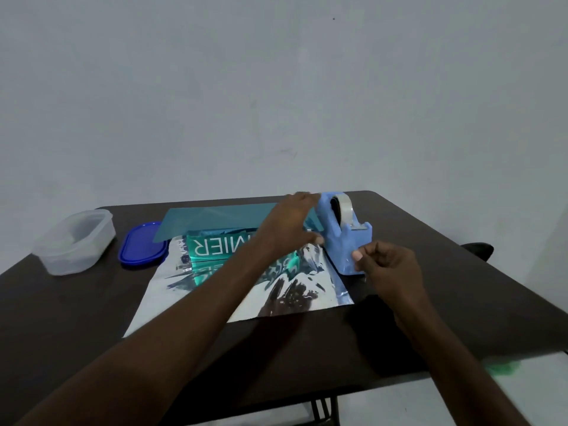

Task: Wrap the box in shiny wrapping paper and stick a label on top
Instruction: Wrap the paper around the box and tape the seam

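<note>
One word of print can be read in part: white capitals "MIER" on the teal box (215, 249), seen upside down from the head camera, the letters before them hidden by the left forearm. The box lies flat on the shiny wrapping paper (285, 295), its long axis running left to right across the view, parallel to the far edge of the tabletop (92, 302). The silver sheet mirrors the teal face just in front of the box, and its far part is folded up and over the box as a teal-tinted flap (215, 215).

The left hand (289, 222) reaches across the box with fingers stretched out and lying on the raised flap near its right end. The right hand (384, 269) has its fingers curled, thumb and fingertips pinching at the near end of the blue tape dispenser (344, 235), which stands just right of the paper with a clear roll on it; any strip of tape between the fingers is too faint to tell.

Left of the paper a blue lid (141, 245) lies flat, and beyond it stands a clear plastic container (75, 241). The tabletop is dark brown, set against a bare, pale grey wall (276, 87); a light floor shows at the lower right.
</note>
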Available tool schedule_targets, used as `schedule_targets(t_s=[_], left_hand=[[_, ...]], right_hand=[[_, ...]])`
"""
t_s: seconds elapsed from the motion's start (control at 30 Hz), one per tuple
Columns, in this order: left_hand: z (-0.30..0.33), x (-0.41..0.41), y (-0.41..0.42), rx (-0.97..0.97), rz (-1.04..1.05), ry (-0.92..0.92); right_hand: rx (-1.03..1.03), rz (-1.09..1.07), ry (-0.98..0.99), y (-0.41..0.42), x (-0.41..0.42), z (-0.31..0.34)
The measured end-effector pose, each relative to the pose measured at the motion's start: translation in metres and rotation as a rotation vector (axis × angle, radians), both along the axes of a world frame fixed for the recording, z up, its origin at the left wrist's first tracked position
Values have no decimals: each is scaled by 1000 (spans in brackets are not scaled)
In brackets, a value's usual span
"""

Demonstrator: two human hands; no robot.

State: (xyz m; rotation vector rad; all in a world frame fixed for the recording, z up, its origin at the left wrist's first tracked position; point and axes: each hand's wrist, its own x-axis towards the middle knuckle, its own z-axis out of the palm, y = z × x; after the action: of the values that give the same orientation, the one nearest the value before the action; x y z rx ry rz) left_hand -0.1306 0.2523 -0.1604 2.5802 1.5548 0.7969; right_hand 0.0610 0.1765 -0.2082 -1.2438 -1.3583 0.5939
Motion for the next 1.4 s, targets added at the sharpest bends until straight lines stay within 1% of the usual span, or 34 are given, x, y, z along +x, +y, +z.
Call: schedule_targets(t_s=[0.07,0.13,0.23,0.3,0.37,0.43,0.5,0.57,0.63,0.7,0.73,0.83,0.9,1.03,1.1,1.23,1.33,1.4], left_hand=[[6,-31,-3,73,108,-36],[9,-60,-8,121,210,-54],[11,-89,-12,89,285,-21],[8,-104,-15,58,304,9],[4,-115,-17,85,284,6],[0,-122,-17,113,250,-43],[-3,-128,-17,99,217,-138],[-7,-135,-14,92,203,-229],[-11,-141,-13,66,182,-314],[-13,-147,-12,35,164,-361],[-14,-150,-13,31,158,-358],[-11,-169,-17,44,166,-282],[-9,-186,-22,32,180,-266],[-5,-198,-24,20,179,-245],[-6,-196,-23,17,180,-246],[-10,-198,-22,37,168,-250],[-10,-197,-23,33,173,-236],[-10,-197,-22,32,177,-236]], right_hand=[[80,74,-106,-3,-13,10],[113,182,-139,-1,-31,22],[111,310,-171,18,-63,40],[128,362,-237,38,-91,51],[167,381,-348,59,-119,64],[189,392,-506,79,-144,76],[157,419,-614,94,-161,82],[99,466,-625,103,-167,78],[27,528,-503,106,-164,67],[-8,540,-400,107,-160,58],[-8,538,-386,107,-160,55],[-17,544,-426,104,-163,53],[2,537,-465,104,-163,51],[99,486,-633,102,-165,50],[115,464,-712,102,-169,50],[121,473,-846,101,-179,59],[205,470,-1017,95,-190,66],[239,472,-1075,92,-198,69]])
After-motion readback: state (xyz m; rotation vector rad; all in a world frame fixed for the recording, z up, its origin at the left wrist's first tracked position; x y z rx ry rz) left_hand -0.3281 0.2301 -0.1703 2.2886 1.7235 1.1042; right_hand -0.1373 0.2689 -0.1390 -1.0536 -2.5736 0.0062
